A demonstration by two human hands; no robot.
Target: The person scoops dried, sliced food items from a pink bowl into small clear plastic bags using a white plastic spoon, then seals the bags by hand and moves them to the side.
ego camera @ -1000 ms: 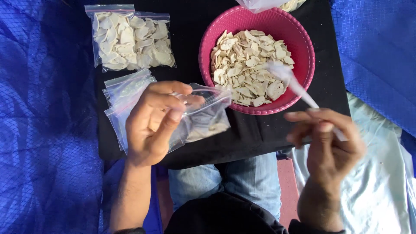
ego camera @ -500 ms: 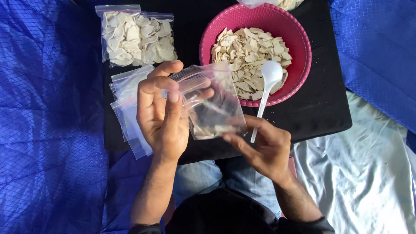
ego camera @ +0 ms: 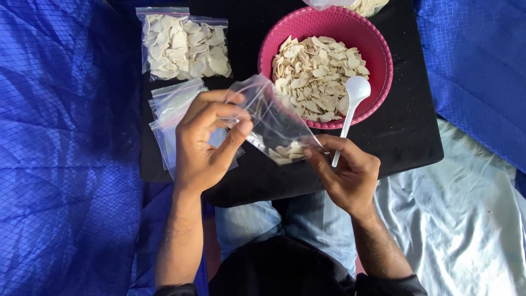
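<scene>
A: Since a second ago the right hand [ego camera: 348, 175] has come in from the lower right of the frame to centre, and the white plastic spoon [ego camera: 350, 109] it carried now has its bowl resting on the chips in the round pink plastic bowl [ego camera: 383, 60].

B: Grips?

A: Left hand [ego camera: 205, 140] pinches the upper edge of the small clear zip-top plastic bag [ego camera: 274, 123], thumb against fingers, closed on it. Right hand pinches the bag's lower corner, spoon handle running by its fingers. Bag sits mid-frame, tilted, held just above the black tray [ego camera: 408, 145], touching neither the tray nor the bowl as far as I can tell.

B: Fill level?

A: A few pale dried slices sit in its lower corner. Mostly empty.

B: Step?

A: I'd judge it's mid-fill: bag being steadied between scoops.

B: Next move needs?

A: Probably the mouth held open by the left hand and the right hand freed to take the spoon properly. Risk: slices spilling on the tray.

B: Other stock?

A: One filled clear bag of slices [ego camera: 183, 46] upper left; a stack of empty clear bags [ego camera: 170, 109] below it, partly under the left hand.
</scene>
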